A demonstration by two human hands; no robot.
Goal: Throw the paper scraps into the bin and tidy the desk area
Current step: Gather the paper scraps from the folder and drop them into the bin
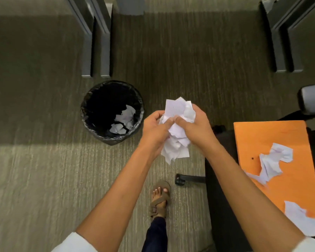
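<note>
Carpet; bin (91, 122) interior mostly dark

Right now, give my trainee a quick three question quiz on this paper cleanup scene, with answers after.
1. True or false: the bin already has paper in it.
2. What holds the wad of paper scraps? A) left hand only B) both hands C) neither hand
3. What colour is the board where crumpled paper lies?

Key: 1 true. 2 B, the left hand and right hand both grip it. 3 orange.
</note>
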